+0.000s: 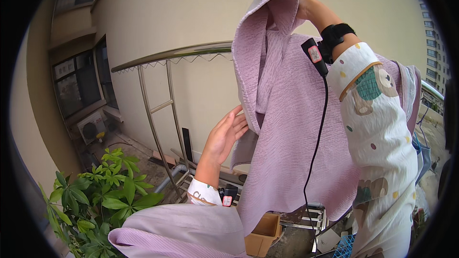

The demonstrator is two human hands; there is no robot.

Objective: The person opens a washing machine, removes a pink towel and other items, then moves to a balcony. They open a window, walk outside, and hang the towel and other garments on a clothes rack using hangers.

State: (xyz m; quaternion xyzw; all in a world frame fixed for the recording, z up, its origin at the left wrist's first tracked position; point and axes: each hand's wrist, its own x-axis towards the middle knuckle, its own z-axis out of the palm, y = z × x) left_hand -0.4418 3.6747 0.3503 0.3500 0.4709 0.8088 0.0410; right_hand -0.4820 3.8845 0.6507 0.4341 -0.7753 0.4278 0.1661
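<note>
A large pinkish-purple textured cloth (301,125) with a paler grey reverse hangs over a metal drying rack (200,49). My right hand (301,1) is raised at the top centre and grips the cloth's upper edge; its fingertips are partly hidden by the fabric. Left of the hanging cloth, my left hand (226,134) has its fingers apart and extended, the tips at the cloth's edge, holding nothing. Another grey and pink portion of cloth (183,225) lies across my left forearm at the bottom. A black device with a cable is strapped to my right wrist.
A leafy green plant (107,193) stands at the lower left. Below the cloth are a brown plastic container (263,234) and a blue openwork basket (345,246). A beige wall (172,10) rises behind the rack, and an air-conditioner unit (91,127) sits at the far left.
</note>
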